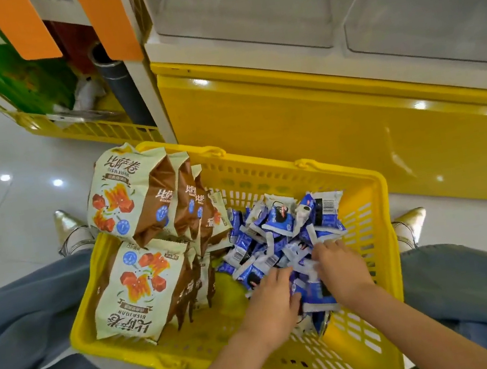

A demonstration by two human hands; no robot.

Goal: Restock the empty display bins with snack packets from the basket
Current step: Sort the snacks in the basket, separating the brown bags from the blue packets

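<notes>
the packets (286,225) are small, blue and white, with barcodes on some backs, heaped loose in the right half of my yellow basket (375,183) on the floor between my knees. the print on them is too small to read. my left hand (272,303) and right hand (343,267) are both down in the near side of the heap, fingers curled round a clump of packets held between them; my fingertips are buried, so i cannot tell how many i have. the left half of the basket holds big cream and brown bags (131,201) standing on edge in 2 rows, the back ones mostly hidden behind the front ones. above, on a yellow base (287,108), sit 2 clear bins (241,10) with nothing in them, cut off by the top edge. a second basket (95,130) stands to the left under a shelf, its contents hard to make out.
</notes>
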